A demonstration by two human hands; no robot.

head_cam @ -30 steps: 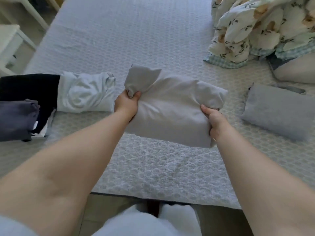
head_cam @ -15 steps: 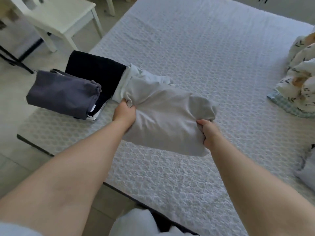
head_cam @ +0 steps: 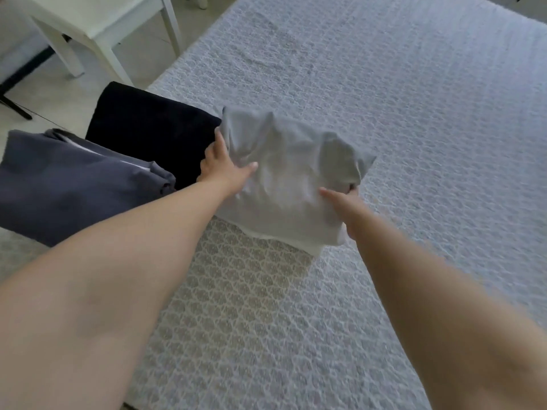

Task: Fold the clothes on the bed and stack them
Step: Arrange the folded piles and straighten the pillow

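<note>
Left hand (head_cam: 220, 167) and right hand (head_cam: 343, 202) grip opposite side edges of folded light grey cloth garment (head_cam: 284, 176), touching black folded garment (head_cam: 151, 134). Dark blue-grey folded garment (head_cam: 68, 184) overhangs the white quilted bed (head_cam: 384, 113) edge.

Both hands on a folded grey garment (head_cam: 284, 179) atop white folded cloth (head_cam: 307, 247) on the bed (head_cam: 384, 99): left hand (head_cam: 222, 167) gripping its left edge, right hand (head_cam: 343, 202) pinching the right; black (head_cam: 148, 131) and dark blue (head_cam: 74, 184) folded clothes alongside.

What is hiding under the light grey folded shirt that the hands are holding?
A white edge of another folded garment peeks out below the light grey shirt, lying on the bedspread. The rest of it is covered, so what it is cannot be told. Both hands, left and right, grip the shirt.
</note>
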